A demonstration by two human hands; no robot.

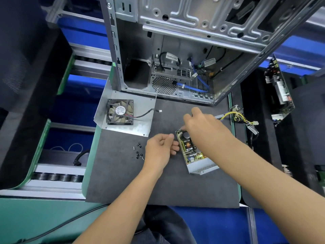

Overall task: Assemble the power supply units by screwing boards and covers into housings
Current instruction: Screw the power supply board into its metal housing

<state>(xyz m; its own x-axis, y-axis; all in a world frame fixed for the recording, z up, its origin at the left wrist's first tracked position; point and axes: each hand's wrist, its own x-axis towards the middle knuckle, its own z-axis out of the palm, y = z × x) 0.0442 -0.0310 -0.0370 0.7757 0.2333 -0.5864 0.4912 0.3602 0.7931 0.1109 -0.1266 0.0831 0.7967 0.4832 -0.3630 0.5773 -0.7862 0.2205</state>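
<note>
Your forearms fill the near edge, both reaching out over the dark bench.

Left hand: fingers curled in, tips pinched together just beside the near-left corner of the circuit board. Whether a screw sits in that pinch, cannot tell; too small.

Right hand: over the far end of the board, fingertips down at its top corner beside the large black capacitor. Curled, but what they hold, if anything, is hidden under the hand.

Board sits inside the open metal housing, between your two hands, tilted away to the left.

Handling, as a judgement: the housing is thin sheet steel, stiff, light, edges likely sharp. Take it by the outer walls. The board is rigid but fragile; hold it by the bare edges, not by the capacitor or coils.

Loose screws lie scattered just left of your left fingers. Tiny, likely to roll; pick one at a time.

Beyond your left fingers: cover plate with the fan on it. Beyond your right fingers: yellow wire harness. Farthest out, the open computer case.
</note>
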